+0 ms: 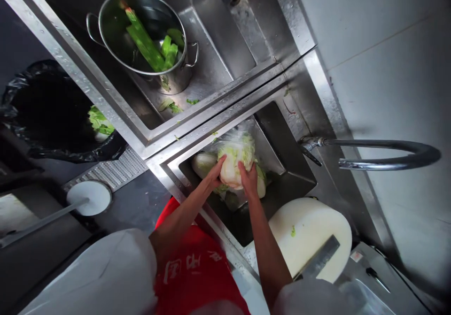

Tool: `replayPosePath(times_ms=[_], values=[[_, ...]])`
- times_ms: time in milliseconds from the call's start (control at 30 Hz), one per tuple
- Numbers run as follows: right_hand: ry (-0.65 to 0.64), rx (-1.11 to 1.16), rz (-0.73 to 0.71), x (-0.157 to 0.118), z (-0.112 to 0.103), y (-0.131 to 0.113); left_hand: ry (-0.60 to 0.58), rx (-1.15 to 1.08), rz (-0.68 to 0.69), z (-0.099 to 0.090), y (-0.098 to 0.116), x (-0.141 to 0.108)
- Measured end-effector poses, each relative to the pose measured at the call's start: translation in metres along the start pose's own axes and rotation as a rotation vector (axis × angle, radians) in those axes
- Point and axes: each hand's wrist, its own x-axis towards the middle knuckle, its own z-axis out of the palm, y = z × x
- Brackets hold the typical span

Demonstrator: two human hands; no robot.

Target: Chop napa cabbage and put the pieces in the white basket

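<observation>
Between my two hands is a pale napa cabbage (232,165), held over the near sink (296,179). My left hand (217,172) grips its left side and my right hand (248,176) grips its right side, thumbs resting on top. Clear plastic film (234,136) lies around the cabbage's far end; whether it wraps the head I cannot tell. Another pale cabbage (204,163) sits in the sink to the left of my hands. More leafy green shows beneath and to the right, partly covered by the held head.
A steel pot (143,73) with green stalks stands in the far sink (218,33), loose leaves beside it. A curved faucet (387,165) reaches out at the right. A cleaver (320,258) lies on a round white cutting board (299,221). A black-lined bin (45,150) is at the left.
</observation>
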Motion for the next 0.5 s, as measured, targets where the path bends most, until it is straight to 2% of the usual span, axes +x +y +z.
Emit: replayPosePath(times_ms=[133, 300, 400, 500], values=[[0.117, -0.021, 0.003, -0.066, -0.003, -0.007, -0.02, -0.007, 0.106, -0.013, -0.018, -0.042], [0.22, -0.005, -0.044, -0.145, -0.012, -0.007, -0.155, 0.122, 0.207, -0.026, -0.037, -0.094], [0.247, 0.001, -0.099, -0.184, -0.017, -0.012, -0.207, 0.183, 0.331, -0.027, -0.04, -0.125], [0.294, 0.028, -0.196, -0.216, -0.018, -0.018, -0.266, 0.224, 0.384, -0.025, -0.035, -0.15]])
